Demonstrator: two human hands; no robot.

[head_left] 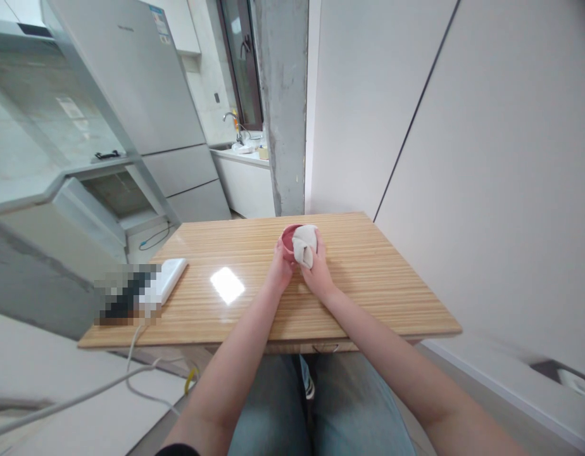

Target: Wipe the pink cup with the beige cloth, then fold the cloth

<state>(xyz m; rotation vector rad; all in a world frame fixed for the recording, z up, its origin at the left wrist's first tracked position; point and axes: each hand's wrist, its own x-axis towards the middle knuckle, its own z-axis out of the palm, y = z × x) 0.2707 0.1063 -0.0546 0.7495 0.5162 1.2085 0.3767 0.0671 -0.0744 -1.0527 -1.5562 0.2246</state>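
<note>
Over the far middle of the table, a small pink bowl (287, 237) is in the grip of my left hand (282, 267), whose fingers close around its left and lower side. My right hand (320, 269) is closed on a light grey cloth (304, 243) and presses it against the bowl's right side and rim. The bowl's mouth is partly covered by the cloth. Some fingertips of both hands are hidden behind the bowl and cloth.
The wooden table (378, 285) has a white box-like device (173, 278) at its left edge, beside a pixelated dark patch. White cables (131, 361) hang off that side. A fridge (140, 82) and a sink counter (245, 155) stand beyond; a white wall (487, 158) is at right.
</note>
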